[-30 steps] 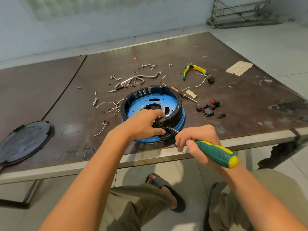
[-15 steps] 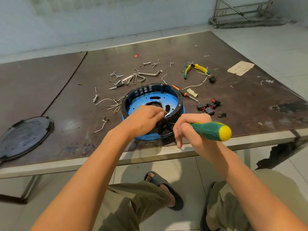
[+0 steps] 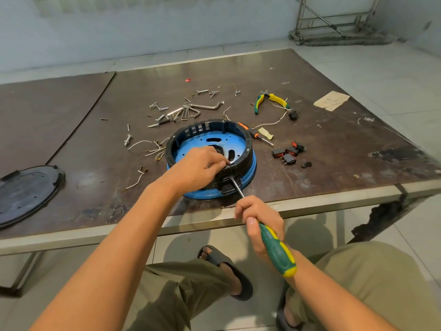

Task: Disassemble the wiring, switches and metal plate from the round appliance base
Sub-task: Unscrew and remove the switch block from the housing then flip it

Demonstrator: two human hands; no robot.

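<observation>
Switches (image 3: 287, 152) and wires (image 3: 149, 149) already lie loose; your left hand (image 3: 198, 167) pinches inside the base (image 3: 248, 163) at the table's near edge, your right hand (image 3: 259, 219) clamped on the screwdriver (image 3: 276, 249).

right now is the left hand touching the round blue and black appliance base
Touching. The head view shows the left hand resting on the near rim of the round blue and black appliance base, its fingers pressed on the black part there.
</observation>
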